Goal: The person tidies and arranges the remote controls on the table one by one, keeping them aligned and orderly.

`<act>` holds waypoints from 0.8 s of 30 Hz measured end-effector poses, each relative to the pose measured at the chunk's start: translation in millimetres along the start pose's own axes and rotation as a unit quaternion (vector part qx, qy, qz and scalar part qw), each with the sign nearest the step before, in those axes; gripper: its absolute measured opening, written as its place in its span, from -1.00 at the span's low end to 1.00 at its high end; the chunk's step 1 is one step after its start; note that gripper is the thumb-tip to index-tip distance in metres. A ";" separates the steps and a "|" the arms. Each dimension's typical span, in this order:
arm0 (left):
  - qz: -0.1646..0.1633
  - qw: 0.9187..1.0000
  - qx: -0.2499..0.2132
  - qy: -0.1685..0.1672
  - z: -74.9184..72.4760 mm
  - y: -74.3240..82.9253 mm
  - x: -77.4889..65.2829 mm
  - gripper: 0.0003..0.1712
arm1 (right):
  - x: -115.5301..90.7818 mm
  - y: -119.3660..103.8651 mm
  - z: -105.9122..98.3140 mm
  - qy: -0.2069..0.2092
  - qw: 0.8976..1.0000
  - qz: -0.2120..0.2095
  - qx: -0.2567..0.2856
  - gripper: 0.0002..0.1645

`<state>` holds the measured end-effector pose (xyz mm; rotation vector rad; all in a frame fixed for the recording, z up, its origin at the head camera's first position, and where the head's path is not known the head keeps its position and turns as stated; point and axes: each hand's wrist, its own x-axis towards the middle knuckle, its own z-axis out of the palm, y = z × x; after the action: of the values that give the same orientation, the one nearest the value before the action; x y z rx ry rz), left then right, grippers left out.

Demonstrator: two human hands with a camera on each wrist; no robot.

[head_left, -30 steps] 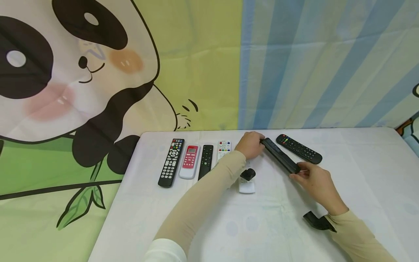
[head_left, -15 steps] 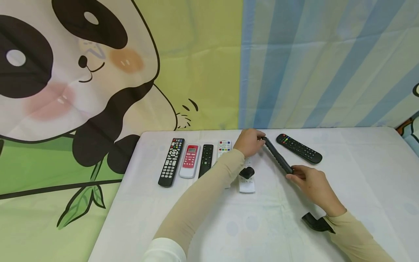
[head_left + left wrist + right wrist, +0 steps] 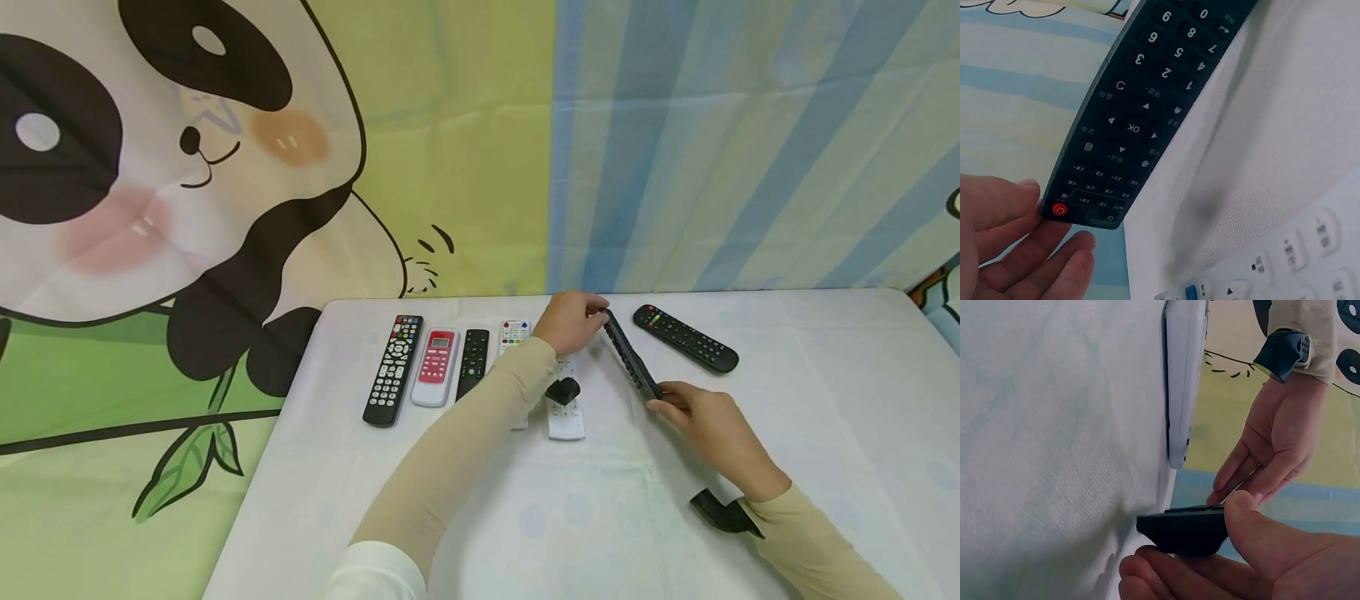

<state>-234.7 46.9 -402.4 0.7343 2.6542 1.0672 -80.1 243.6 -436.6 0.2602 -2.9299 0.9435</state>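
Note:
A black remote control (image 3: 632,357) is tipped on its long edge above the white table, its keys facing left. My left hand (image 3: 572,323) pinches the far end. In the left wrist view, thumb and fingers of that hand (image 3: 1016,234) meet at the corner by the red power button of the remote (image 3: 1135,119). At the near end, my right hand (image 3: 720,433) grips the remote between thumb and fingers. The right wrist view shows that end of the remote (image 3: 1188,531) between the right thumb (image 3: 1244,519) and the fingers below it.
Another black remote (image 3: 686,339) lies slantwise to the right. On the left lie a black remote (image 3: 393,372), a red-and-white remote (image 3: 434,368) and a slim black remote (image 3: 472,362). Two white remotes (image 3: 514,333) (image 3: 566,423) are partly hidden by the left arm.
The held remote has rolled from a broad dark face, past its thin edge, until its keys show on the left. My right hand has shifted slightly left; the left hand has risen a little.

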 end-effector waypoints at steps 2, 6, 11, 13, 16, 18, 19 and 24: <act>0.001 1.000 -0.003 -0.004 -0.3 -0.1 -0.1 -0.64 | -0.1 -1.4 0.9 -0.001 1.000 -0.001 0.000 -0.58; 0.004 1.000 -0.001 -0.008 -1.2 1.3 -0.3 -0.65 | -0.4 -4.3 3.5 -0.002 1.000 0.000 0.011 -0.59; 0.003 1.000 0.007 -0.018 -1.7 3.4 -0.1 -0.64 | -1.3 -6.4 8.7 0.003 1.000 -0.008 0.029 -0.50; 0.005 1.000 0.014 -0.021 -1.6 3.6 0.4 -0.64 | -1.6 -6.8 10.6 0.004 0.999 -0.014 0.033 -0.44; 0.008 0.999 0.025 -0.025 -1.7 3.6 0.8 -0.64 | -1.3 -7.5 12.3 0.004 0.999 -0.026 0.036 -0.38; 0.011 0.999 0.029 -0.029 -1.9 3.5 0.9 -0.64 | -1.2 -8.5 13.2 0.002 0.999 -0.033 0.037 -0.37; 0.014 0.999 0.031 -0.031 -2.1 3.4 0.9 -0.64 | -0.9 -8.9 13.5 0.002 0.999 -0.036 0.037 -0.37; 0.021 0.998 0.040 -0.042 -1.7 2.5 1.9 -0.64 | 0.1 -11.2 15.6 -0.006 0.998 -0.046 0.038 -0.40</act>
<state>-236.0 48.4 -399.4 0.8349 2.6351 0.9224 -78.3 225.5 -442.8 0.4018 -2.8683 1.0442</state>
